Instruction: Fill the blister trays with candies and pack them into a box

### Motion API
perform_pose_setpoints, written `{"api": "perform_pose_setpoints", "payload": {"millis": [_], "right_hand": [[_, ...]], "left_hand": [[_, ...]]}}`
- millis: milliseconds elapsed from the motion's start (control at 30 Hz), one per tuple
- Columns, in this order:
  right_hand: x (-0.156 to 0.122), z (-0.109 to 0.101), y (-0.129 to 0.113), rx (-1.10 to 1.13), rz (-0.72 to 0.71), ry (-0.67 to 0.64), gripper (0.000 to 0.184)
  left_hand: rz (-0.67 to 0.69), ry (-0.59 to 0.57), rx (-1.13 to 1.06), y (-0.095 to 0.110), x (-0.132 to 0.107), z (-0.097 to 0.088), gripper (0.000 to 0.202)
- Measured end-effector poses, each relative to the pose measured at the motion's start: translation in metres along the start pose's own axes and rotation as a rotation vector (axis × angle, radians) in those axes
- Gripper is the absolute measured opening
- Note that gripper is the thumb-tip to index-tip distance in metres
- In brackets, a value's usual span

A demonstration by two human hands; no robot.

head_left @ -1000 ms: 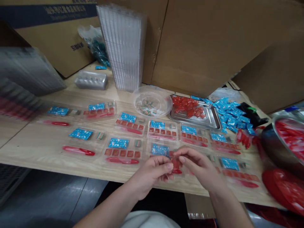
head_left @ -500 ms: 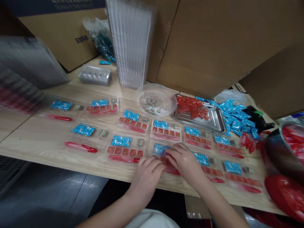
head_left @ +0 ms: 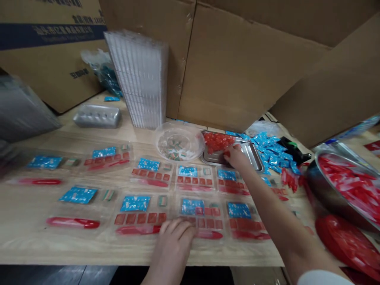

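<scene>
My left hand [head_left: 175, 241] rests at the table's front edge. Its fingers are curled over the near left corner of a clear blister tray [head_left: 224, 225]; the fingertips are hidden. A blue sachet [head_left: 191, 206], red squares and a red pen-like stick [head_left: 209, 234] lie in that tray, and a few extra red squares [head_left: 208, 211] sit above its row. Farther out, my right hand [head_left: 237, 157] reaches into a shallow metal tray [head_left: 253, 156], fingers pinched together at small red pieces. A heap of red pieces [head_left: 218, 140] lies just left of these fingers.
Similar filled blister trays [head_left: 194, 178] stand in two rows. Behind are a clear bowl [head_left: 158, 138] of small striped pieces and a tall stack of empty trays [head_left: 139, 79]. Blue sachets [head_left: 270, 148] are piled right, beside a metal bowl [head_left: 314, 190] of red sticks. Cardboard boxes [head_left: 231, 79] wall the back.
My right hand has left the blister tray and moved out to the metal tray. My left hand stays by the blister tray. The view has shifted right, and extra red squares now show there.
</scene>
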State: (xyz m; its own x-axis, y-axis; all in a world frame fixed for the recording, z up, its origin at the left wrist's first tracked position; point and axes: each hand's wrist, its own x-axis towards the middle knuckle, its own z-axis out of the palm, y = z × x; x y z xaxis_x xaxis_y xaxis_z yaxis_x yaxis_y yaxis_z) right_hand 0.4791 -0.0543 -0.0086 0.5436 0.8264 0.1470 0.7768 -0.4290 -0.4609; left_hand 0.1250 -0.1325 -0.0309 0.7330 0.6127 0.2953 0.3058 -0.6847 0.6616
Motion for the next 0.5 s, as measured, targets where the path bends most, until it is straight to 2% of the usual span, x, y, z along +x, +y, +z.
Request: {"api": "perform_pose_setpoints", "payload": {"millis": [133,233,300,367,433,500], "right_hand": [[0.000,0.005,0.004,0.185,0.074,0.017,0.013],[-0.013,-0.004,0.004,0.377,0.142,0.027,0.023],[-0.029,-0.013,-0.005,0.495,0.152,0.016,0.029],[-0.054,-0.021,-0.025,0.683,0.130,-0.031,0.031],[-0.088,-0.027,-0.052,0.892,0.076,-0.127,0.030],[-0.125,-0.030,-0.079,0.892,-0.006,-0.211,0.027]], "left_hand": [[0.009,0.005,-0.032,0.002,0.003,-0.006,0.030],[0.030,0.013,-0.127,0.005,0.008,-0.018,0.031],[-0.007,0.013,-0.236,0.010,0.018,-0.026,0.030],[-0.136,0.052,-0.418,0.016,0.034,-0.030,0.028],[-0.308,0.099,-0.718,0.023,0.053,-0.029,0.033],[-0.434,0.110,-1.066,0.027,0.070,-0.024,0.047]]}}
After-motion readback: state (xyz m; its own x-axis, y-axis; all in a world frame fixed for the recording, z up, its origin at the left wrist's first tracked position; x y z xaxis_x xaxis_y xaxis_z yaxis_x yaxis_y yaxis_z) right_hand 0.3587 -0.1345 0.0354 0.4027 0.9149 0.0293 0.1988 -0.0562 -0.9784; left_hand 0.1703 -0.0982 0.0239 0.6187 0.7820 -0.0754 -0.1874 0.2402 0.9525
